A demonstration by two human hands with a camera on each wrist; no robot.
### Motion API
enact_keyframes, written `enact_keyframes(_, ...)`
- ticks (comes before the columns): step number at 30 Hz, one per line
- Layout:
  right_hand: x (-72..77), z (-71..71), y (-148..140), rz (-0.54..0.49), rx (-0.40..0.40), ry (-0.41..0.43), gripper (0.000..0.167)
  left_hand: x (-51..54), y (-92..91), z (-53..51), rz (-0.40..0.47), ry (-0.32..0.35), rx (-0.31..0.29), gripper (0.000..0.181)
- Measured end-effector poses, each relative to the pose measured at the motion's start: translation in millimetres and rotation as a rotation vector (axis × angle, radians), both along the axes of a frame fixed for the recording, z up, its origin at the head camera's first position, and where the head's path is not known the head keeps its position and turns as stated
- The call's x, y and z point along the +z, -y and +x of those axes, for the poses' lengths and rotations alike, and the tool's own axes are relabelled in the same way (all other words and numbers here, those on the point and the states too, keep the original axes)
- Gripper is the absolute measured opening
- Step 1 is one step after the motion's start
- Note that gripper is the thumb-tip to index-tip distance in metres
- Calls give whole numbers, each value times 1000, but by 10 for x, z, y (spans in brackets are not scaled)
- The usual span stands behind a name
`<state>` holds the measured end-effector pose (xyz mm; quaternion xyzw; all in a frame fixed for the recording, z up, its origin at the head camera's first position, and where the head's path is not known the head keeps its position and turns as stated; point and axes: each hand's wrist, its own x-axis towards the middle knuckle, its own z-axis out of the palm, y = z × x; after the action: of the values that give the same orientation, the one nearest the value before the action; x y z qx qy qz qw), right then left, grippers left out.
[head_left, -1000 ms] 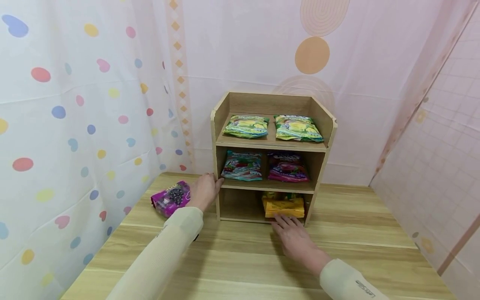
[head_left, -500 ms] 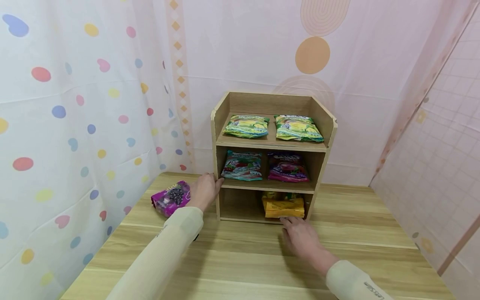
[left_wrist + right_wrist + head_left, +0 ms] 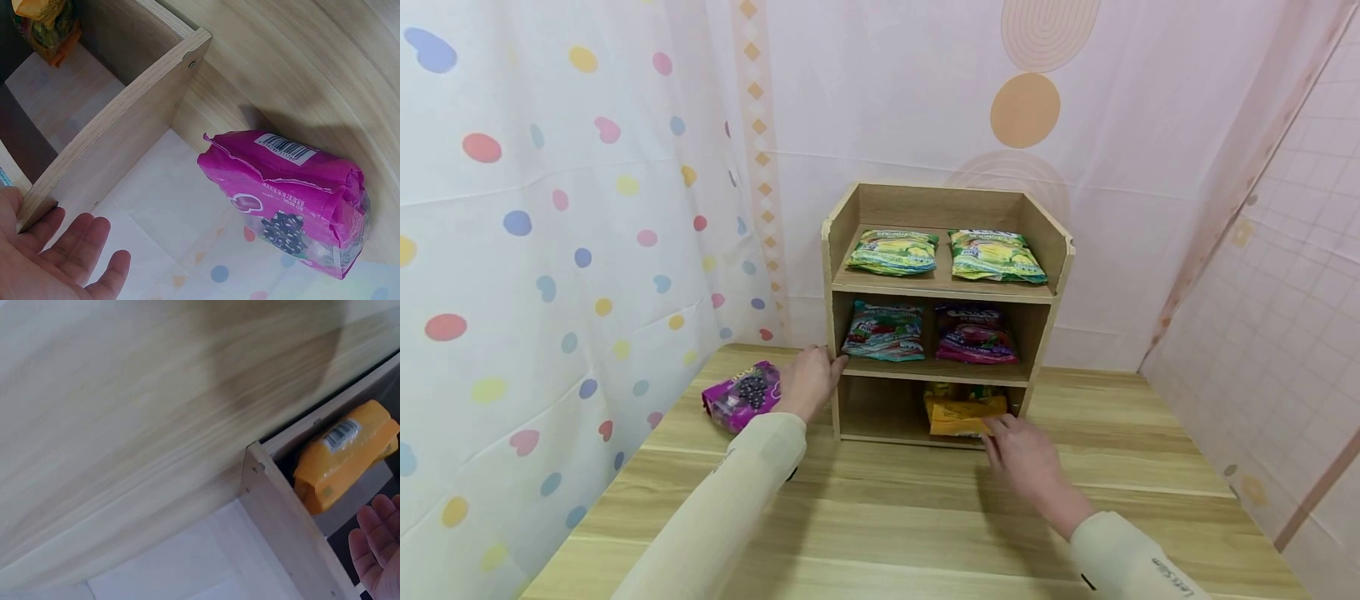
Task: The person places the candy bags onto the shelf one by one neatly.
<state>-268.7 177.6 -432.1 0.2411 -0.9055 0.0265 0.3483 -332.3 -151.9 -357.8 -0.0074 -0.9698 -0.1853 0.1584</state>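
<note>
On the table stands a three-tier wooden shelf [image 3: 934,291]. My left hand [image 3: 808,383] holds its left side panel, thumb at the front edge and the other fingers along the outer face. My right hand [image 3: 1028,460] is at the bottom tier, its fingertips at the right front corner of a yellow snack bag [image 3: 966,415]. In the right wrist view the visible fingers [image 3: 375,537] are loosely bent beside that bag; thumb and index are mostly out of frame. A purple snack bag [image 3: 287,203] with a dark-berry picture lies left of the shelf.
Two green-yellow snack bags [image 3: 895,252] lie on the top tier. The middle tier holds a teal bag [image 3: 886,332] and a dark purple bag [image 3: 976,335]. Patterned curtains [image 3: 625,183] hang behind and along both sides of the wooden table [image 3: 880,517].
My right hand has slid rightward along the front of the yellow snack bag to its right corner. The left hand and the shelf have stayed where they were.
</note>
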Motion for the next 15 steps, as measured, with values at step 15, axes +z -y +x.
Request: enact_keyframes(15, 260, -28, -217, -101, -50, 45, 23, -8, 6, 1, -4, -23, -6, 40)
